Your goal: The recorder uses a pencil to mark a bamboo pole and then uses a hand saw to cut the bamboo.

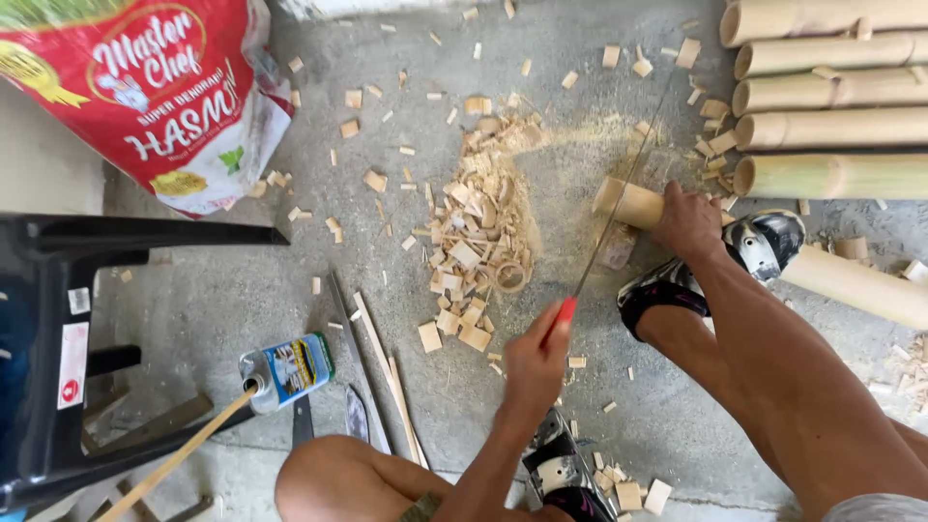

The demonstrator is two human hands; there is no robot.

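Right now we are squatting on the concrete floor (232, 290), sawing a bamboo pole (851, 282) that is lying across it, with its cut end (628, 203) pointing toward the heap of offcuts (474, 242). Our foot in its sandal (715, 271) is pressing down on the pole, and that seems to us the thing to get right: the round stalk is wanting to roll, so we are pinning it with both foot and hand close to the cut, while, in our judgement, long light strokes at a square angle would be giving a cleaner ring than hard pushing. Behind the pole, more bamboo lengths (831, 126) are lying stacked side by side at the upper right, and a red printed sack (184, 97) is sitting at the upper left, above a black plastic chair (58, 329). Our left hand (688, 224) is wrapping over the top of the pole just behind the cut end, fingers curled closed around it. Our right hand (534, 362) is closing in a fist on the red handle of the thin handsaw (609, 227), whose blade is running up and across the pole near its end. Nearer our knee a small spray can (288, 370) is lying on its side beside some thin slats (387, 367), well apart from the saw.
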